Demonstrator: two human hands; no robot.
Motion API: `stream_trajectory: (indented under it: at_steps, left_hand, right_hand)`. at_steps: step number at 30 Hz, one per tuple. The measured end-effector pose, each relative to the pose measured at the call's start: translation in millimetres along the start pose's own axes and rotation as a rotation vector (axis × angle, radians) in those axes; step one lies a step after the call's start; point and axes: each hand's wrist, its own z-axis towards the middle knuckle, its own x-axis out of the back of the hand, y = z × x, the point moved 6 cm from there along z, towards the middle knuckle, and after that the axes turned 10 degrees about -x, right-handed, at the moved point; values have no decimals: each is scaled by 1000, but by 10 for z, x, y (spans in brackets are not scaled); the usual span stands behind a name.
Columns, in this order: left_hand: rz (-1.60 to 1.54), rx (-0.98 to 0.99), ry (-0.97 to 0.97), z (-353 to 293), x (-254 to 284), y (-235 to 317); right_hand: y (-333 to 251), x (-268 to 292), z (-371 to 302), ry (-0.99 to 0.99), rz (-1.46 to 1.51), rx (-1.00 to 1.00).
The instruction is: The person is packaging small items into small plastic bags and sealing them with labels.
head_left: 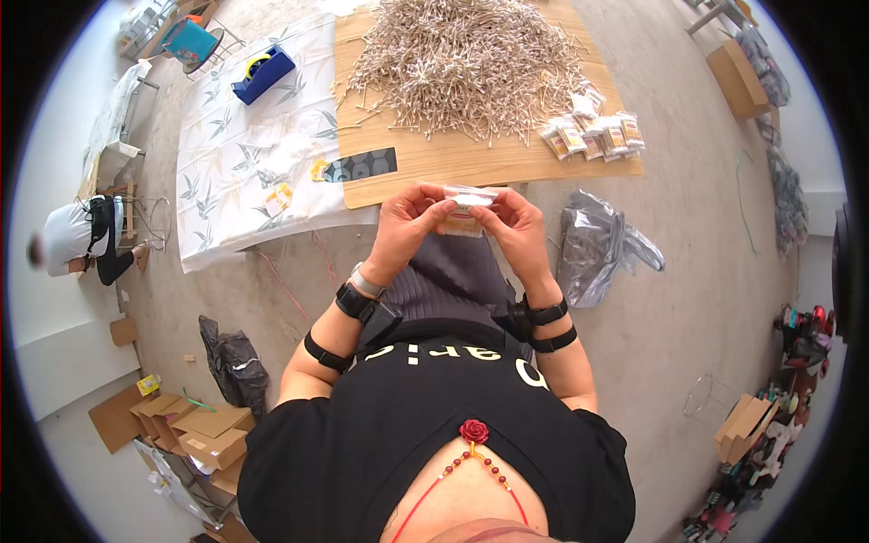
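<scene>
Just off the near edge of the wooden board, my left hand (409,228) and my right hand (520,232) hold a small clear plastic bag (465,223) between them. Thumbs and fingers of both hands pinch it near its upper edge. A printed label shows on its front, and something white is inside near the top. Beyond my hands a large heap of cotton swabs (466,63) covers the far part of the board (434,165). Several filled small bags (597,136) lie together to its right.
A blue tape dispenser (264,74) stands on the leaf-patterned tablecloth (213,195). A dark patterned strip (367,165) and loose bag wrappers (279,199) lie nearby. Grey plastic bags (593,249) are right of my legs. Another person (81,233) is at far left; cardboard boxes (213,433) stand behind.
</scene>
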Motion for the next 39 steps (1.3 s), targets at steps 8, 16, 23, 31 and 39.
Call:
stream_trajectory:
  at_steps: [8,16,23,31,39]
  left_hand:
    - [-15,-11,46,12,9,202]
    - [6,-34,61,3,-19,255]
    - [5,-50,50,-2,-5,230]
    - [28,-124,89,-16,-29,314]
    - [18,-50,35,30,-86,376]
  right_hand:
    - [-126,-72,-104,2,-54,2]
    - [-159,-85,-74,58,44,34]
    - [-159,-97,-65,52,104,21]
    - [-154,-112,-59,37,126,17]
    - [-201,-143,-64,31,144,56]
